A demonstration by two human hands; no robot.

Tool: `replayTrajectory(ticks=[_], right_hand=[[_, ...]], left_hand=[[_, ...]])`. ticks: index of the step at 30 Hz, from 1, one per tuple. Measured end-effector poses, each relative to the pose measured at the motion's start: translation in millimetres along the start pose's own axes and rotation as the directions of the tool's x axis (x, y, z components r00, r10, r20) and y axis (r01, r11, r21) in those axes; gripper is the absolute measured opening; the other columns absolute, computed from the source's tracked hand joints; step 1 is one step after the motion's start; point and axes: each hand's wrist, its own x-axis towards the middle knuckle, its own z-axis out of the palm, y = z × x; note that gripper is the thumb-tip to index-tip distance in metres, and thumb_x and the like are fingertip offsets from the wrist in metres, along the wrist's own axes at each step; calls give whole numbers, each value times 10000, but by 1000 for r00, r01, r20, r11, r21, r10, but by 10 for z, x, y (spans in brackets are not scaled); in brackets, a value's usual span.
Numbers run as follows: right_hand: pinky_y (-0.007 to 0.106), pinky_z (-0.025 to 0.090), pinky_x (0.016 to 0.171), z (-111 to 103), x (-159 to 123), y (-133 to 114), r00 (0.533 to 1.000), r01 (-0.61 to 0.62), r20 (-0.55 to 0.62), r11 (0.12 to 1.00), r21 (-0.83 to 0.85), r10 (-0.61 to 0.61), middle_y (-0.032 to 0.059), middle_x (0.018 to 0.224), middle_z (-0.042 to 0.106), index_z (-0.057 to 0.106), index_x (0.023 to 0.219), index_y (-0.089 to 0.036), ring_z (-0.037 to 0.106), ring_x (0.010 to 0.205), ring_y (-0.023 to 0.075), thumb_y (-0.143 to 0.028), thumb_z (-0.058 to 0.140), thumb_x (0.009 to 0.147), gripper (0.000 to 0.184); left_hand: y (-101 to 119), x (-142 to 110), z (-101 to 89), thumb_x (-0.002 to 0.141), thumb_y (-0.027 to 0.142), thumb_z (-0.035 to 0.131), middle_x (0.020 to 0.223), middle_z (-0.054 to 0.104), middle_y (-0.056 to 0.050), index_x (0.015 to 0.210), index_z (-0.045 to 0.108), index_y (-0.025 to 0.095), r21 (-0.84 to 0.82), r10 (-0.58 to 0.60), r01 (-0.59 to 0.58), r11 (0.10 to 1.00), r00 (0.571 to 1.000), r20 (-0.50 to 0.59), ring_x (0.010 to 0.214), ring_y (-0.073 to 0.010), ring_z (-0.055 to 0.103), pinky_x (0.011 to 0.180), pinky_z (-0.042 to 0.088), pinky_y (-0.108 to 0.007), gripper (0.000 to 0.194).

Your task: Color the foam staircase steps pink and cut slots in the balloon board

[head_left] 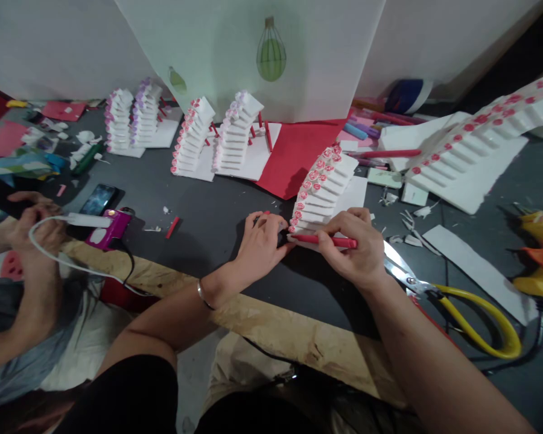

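Red pen (330,241) held at the foot of a small staircase (321,187)

We see the right hand (355,250) closed around the red pen, its tip pointing left, just beside the bottom step. The left hand (262,241) sits at the staircase's lower left corner with its fingers bent; we cannot tell whether it grips anything. The staircase is white, with red roses up its left edge, and stands on the dark table (221,208) in front of a red sheet (294,157).

To the right of the right hand, we find scissors (416,282) with yellow handles, a white strip (479,271) and a yellow glue gun (540,247). Behind them stands a larger staircase (484,144), also dotted with red roses. We count 4 more small staircases (238,138) farther left, in 2 pairs. At far left, a co-worker's hands (38,220) are near a phone (98,200) and a purple gadget (110,228).
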Motion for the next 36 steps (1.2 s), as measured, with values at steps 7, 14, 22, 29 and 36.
replayTrajectory(ticks=[7,14,22,29,36], right_hand=[[368,398,737,4,3,2,999,-8,35,1000,9,8,-60,565,572,502,649,-235,505,514,125,-174,583,809,189],[374,399,743,6,2,7,999,-10,39,1000,-7,11,-38,620,630,549,704,-239,561,572,147,-204,582,828,133],[368,386,730,8,3,10,1000,-3,14,1000,-6,3,-44,613,624,548,699,-237,547,563,143,-185,593,820,140],[368,396,722,6,4,7,1000,-14,3,1000,-12,14,-57,547,551,491,649,-242,504,519,139,-180,578,806,190],[365,395,721,8,5,8,1000,-3,15,1000,-9,3,-56,550,556,496,648,-238,501,512,133,-175,577,803,186]], left_hand=[[1,0,-12,878,288,637,1027,697,-77,1080,454,215,1,-9,9,1000,1000,18,1064,-266,636,1032,373,-506,282],[6,1,-16,885,286,621,1028,697,-80,1070,458,203,6,-5,5,1000,1000,19,1026,-259,640,1034,370,-503,260],[-2,-3,-1,881,284,626,1027,690,-84,1080,457,203,11,-10,10,1000,1000,18,1055,-266,636,1037,369,-510,273],[0,-1,-1,879,283,624,1026,694,-88,1078,455,209,-4,-15,15,1000,1000,14,1083,-277,632,1034,369,-514,271],[6,-4,-4,870,277,631,1024,695,-84,1076,464,210,-8,-22,22,1000,1000,12,1082,-274,631,1035,371,-509,274]])
